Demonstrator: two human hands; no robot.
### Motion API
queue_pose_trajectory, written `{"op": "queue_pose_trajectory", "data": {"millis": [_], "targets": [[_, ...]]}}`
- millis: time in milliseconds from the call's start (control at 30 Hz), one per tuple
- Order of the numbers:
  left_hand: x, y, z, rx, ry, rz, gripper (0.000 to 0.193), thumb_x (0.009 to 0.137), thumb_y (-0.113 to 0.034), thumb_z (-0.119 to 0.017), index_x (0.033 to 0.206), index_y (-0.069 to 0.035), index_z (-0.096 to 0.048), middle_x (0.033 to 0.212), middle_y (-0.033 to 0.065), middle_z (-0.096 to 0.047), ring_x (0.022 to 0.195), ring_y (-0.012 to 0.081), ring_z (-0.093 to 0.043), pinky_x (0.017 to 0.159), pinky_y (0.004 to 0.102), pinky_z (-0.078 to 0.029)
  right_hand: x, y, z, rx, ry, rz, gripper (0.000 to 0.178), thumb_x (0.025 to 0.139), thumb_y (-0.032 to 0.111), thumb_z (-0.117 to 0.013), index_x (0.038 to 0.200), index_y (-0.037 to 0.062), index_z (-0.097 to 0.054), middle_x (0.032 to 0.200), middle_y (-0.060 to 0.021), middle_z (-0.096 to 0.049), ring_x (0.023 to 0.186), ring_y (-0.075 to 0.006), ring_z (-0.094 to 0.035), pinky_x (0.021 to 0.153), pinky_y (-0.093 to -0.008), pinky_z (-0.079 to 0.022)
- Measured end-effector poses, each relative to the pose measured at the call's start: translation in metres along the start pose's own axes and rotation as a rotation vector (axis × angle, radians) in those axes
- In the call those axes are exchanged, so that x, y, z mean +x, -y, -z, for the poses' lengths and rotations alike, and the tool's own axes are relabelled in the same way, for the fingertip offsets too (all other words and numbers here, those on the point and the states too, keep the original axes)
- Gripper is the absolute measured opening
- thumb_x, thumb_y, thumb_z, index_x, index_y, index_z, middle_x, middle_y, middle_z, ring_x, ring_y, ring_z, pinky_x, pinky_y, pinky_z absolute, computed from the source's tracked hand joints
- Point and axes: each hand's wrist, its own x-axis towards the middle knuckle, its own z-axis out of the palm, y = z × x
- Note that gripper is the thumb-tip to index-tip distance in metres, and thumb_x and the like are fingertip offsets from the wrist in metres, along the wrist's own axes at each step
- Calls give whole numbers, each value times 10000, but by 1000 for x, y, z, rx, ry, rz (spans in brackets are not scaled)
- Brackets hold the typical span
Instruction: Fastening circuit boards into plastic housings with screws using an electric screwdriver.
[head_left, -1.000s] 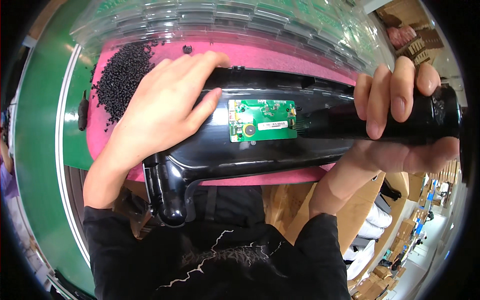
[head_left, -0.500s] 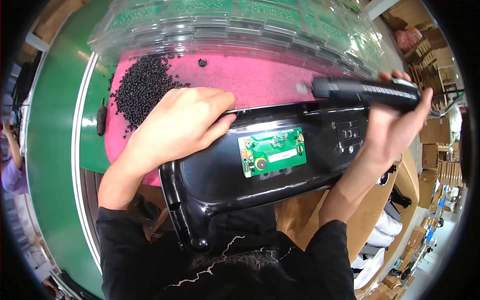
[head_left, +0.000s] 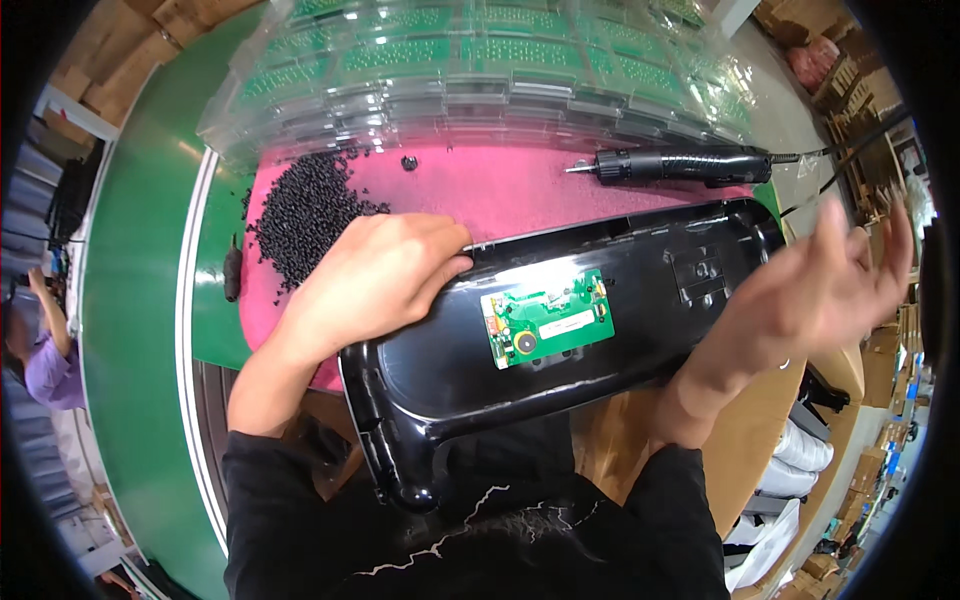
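My left hand (head_left: 385,270) grips the upper edge of a glossy black plastic housing (head_left: 440,375), its fingers curled over the rim. A green circuit board (head_left: 550,320) with a round buzzer-like part and a white label lies inside the housing. My right hand (head_left: 820,280) is raised beside the housing's right end, empty, fingers apart and somewhat blurred. Beyond the housing, a black electric screwdriver (head_left: 690,164) lies on the pink mat (head_left: 500,195) with its bit pointing left. A heap of small black screws (head_left: 310,210) sits on the mat past my left hand.
Clear plastic trays of green circuit boards (head_left: 480,75) are stacked along the back. A small dark-handled screwdriver (head_left: 233,270) lies left of the mat on the green table (head_left: 140,300). An open cardboard box (head_left: 750,430) stands at the right. Another person in purple (head_left: 55,370) is at far left.
My right hand has let go of the electric screwdriver, which now rests on the mat, and has moved right, away from it. My left hand keeps its hold on the housing.
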Motion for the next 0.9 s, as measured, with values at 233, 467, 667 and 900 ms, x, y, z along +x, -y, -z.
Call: {"op": "queue_pose_trajectory", "data": {"millis": [233,467,667,900], "targets": [[-20,-34,23,20,-320,-84,237,739,-26,-742,965,-11,-669,798,102,-627,624,266,-633,527,349,-499,-21,43,47,703,-152,78,139,826,35,-519,961,65,-501,929,-39,-374,770,-190,-320,616,-336,-277],[-97,-12,35,13,-1128,325,272,788,101,-633,1057,75,-665,948,143,-692,821,194,-656,767,269,-518,-18,18,42,772,49,228,199,795,63,-676,849,107,-490,830,-23,-418,799,-200,-381,630,-322,-343],[-204,14,51,-975,-1701,388,384,930,-124,-532,1214,133,-565,1102,219,-659,1008,304,-668,981,411,-512,-11,22,17,746,493,-109,325,504,-97,-628,782,63,-573,722,-42,-498,631,-188,-427,564,-283,-379],[-212,11,64,-1169,-1743,537,315,799,-191,-593,1052,-11,-646,1011,130,-695,883,260,-683,671,347,-546,-14,23,9,717,525,-167,345,419,-145,-413,703,-7,-553,613,-56,-427,526,-145,-388,471,-253,-277]]}}
